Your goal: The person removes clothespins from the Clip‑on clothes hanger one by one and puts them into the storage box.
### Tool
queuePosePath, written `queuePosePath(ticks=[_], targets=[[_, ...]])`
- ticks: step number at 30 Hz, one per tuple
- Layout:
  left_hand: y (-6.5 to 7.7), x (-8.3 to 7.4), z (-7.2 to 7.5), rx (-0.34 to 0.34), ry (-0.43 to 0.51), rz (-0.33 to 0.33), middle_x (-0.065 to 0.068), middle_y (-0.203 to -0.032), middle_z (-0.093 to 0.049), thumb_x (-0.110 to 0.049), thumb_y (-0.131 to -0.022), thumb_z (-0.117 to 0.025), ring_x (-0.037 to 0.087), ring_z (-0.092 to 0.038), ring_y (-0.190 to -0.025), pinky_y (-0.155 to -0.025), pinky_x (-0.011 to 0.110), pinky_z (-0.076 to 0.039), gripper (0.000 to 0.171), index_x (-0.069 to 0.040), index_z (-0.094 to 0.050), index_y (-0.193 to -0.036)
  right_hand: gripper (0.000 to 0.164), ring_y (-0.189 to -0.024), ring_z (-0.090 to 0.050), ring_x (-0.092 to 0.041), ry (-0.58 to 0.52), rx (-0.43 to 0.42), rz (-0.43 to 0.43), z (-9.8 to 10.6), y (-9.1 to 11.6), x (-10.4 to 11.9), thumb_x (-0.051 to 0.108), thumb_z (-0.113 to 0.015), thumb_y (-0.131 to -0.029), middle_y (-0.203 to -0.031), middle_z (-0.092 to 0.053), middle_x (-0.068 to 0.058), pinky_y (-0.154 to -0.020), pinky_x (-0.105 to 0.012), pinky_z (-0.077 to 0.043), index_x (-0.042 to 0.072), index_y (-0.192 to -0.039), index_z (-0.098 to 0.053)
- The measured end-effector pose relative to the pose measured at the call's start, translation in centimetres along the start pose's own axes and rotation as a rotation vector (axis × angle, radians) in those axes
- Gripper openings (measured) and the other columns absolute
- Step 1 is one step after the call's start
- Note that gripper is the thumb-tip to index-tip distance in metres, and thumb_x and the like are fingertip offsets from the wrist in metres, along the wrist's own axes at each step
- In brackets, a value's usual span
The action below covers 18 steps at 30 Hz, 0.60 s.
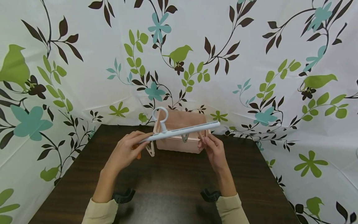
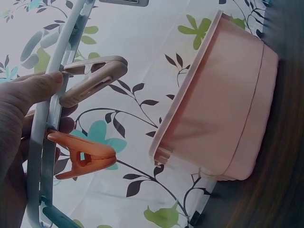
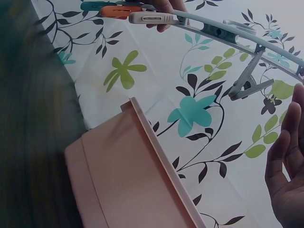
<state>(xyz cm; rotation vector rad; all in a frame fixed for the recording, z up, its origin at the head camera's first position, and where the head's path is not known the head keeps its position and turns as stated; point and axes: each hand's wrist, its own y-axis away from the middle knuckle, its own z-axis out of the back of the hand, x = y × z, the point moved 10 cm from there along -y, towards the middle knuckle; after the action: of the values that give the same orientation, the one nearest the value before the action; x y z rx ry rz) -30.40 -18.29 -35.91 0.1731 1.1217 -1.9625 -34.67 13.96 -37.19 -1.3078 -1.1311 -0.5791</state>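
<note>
A pale blue clip hanger [image 1: 193, 128] with a round hook is held up over the table, tilted with its right end higher. My left hand [image 1: 126, 151] grips its left end, thumb and fingers around the bar. Along that end hang a beige clip [image 2: 97, 80], an orange clip [image 2: 88, 156] and a teal clip [image 2: 59, 217]. A grey clip [image 3: 247, 85] hangs near the middle. Under the bar's right end, my right hand [image 1: 216, 152] pinches what looks like a pinkish clip, mostly hidden by the fingers.
Just behind the hanger, a pink plastic bin [image 1: 179, 147] stands on the dark wooden table [image 1: 167, 177]. A white cloth with printed leaves, birds and flowers [image 1: 195, 93] rises around the table's back and sides.
</note>
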Motion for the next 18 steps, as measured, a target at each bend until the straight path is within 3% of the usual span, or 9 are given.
queuePosePath(ticks=[3, 12, 18], targets=[[-0.01, -0.09, 0.05, -0.001, 0.000, -0.002, -0.010, -0.114, -0.070, -0.016, -0.098, -0.081, 0.000, -0.054, -0.068, -0.072, 0.039, -0.050, 0.043, -0.027, -0.075, -0.139, 0.029, -0.079, -0.068, -0.011, -0.004, -0.001, 0.002, -0.07, 0.02, 0.16, 0.018, -0.050, -0.115, -0.088, -0.071, 0.000, -0.074, -0.028, -0.059, 0.001, -0.111, -0.073], [0.11, -0.11, -0.12, 0.007, -0.034, 0.005, -0.009, -0.117, -0.071, -0.017, -0.097, -0.081, 0.009, -0.056, -0.091, -0.078, 0.036, -0.047, 0.043, -0.027, -0.076, -0.139, 0.031, -0.077, -0.063, -0.013, -0.011, -0.012, 0.010, 0.01, 0.05, 0.31, 0.019, -0.047, -0.116, -0.084, -0.066, 0.001, -0.074, -0.029, -0.056, 0.009, -0.103, -0.073], [0.11, -0.04, -0.42, 0.033, -0.031, 0.022, -0.008, -0.118, -0.072, -0.017, -0.097, -0.082, 0.013, -0.058, -0.096, -0.081, 0.040, -0.047, 0.043, -0.028, -0.076, -0.138, 0.035, -0.073, -0.058, -0.015, -0.014, -0.018, 0.020, 0.19, -0.05, 0.29, 0.021, -0.040, -0.117, -0.087, -0.058, 0.000, -0.071, -0.029, -0.051, 0.003, -0.093, -0.059]])
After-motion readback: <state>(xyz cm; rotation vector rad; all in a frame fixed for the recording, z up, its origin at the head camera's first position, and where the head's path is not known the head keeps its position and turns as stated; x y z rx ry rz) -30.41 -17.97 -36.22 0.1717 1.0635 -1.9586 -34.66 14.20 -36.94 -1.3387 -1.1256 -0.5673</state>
